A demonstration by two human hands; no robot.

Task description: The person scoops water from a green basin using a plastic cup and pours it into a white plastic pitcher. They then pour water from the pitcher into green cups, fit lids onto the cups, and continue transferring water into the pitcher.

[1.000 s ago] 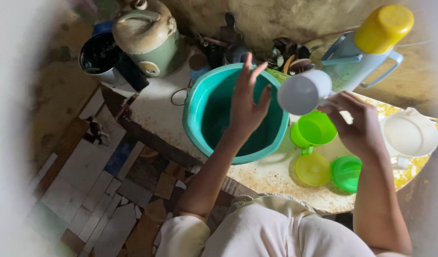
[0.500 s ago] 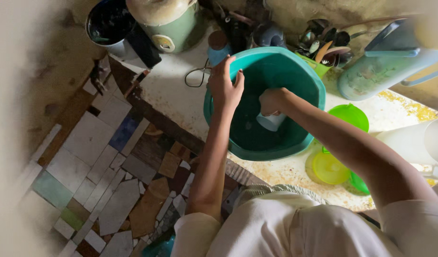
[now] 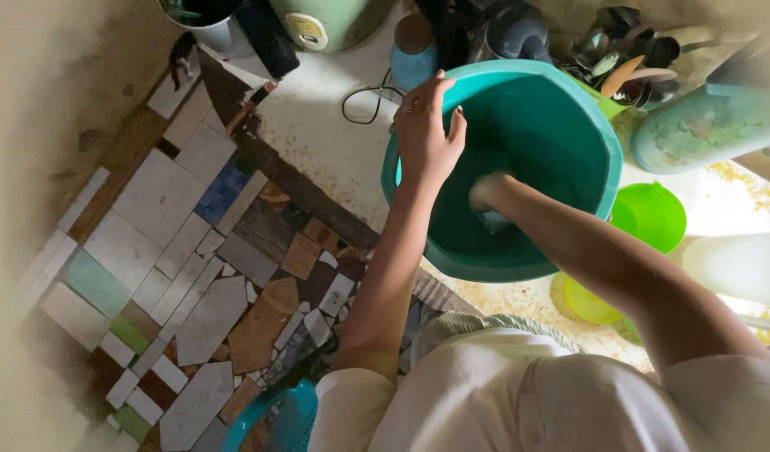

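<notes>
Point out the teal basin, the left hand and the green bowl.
teal basin [image 3: 598,138]: head view, on its right rim.
left hand [image 3: 424,134]: head view, back of the hand, resting at the basin's near rim.
green bowl [image 3: 652,216]: head view, on its inside.

A deep teal plastic basin (upright, many-sided rim) sits at the speckled counter's edge.
</notes>
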